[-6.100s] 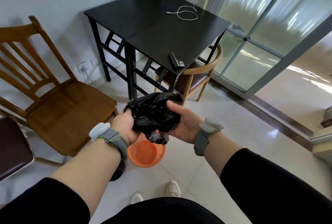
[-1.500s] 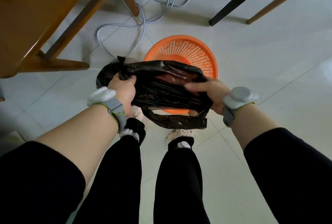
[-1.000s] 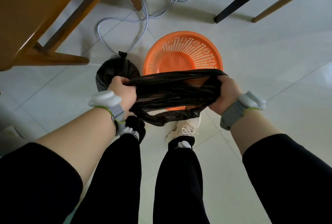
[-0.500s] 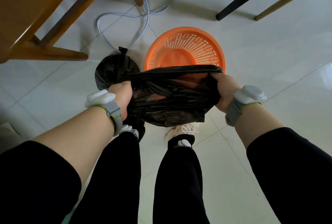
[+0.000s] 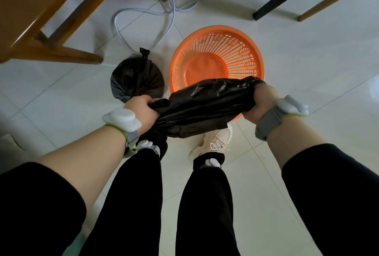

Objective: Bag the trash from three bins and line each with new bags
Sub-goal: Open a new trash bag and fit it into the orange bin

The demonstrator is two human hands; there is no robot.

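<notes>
Stretching a fresh liner (image 5: 202, 108) over the near rim of the empty orange bin (image 5: 217, 58).
Left hand (image 5: 141, 110) and right hand (image 5: 259, 102) clench opposite edges; overstretching could tear the thin film, or it may slip off the rim.

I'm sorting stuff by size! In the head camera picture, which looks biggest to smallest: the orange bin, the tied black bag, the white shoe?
1. orange bin, clearly the largest.
2. tied black bag, roughly half the bin's width.
3. white shoe, smallest, though the stretched new bag covers its toe, so it is partly hidden.
</notes>
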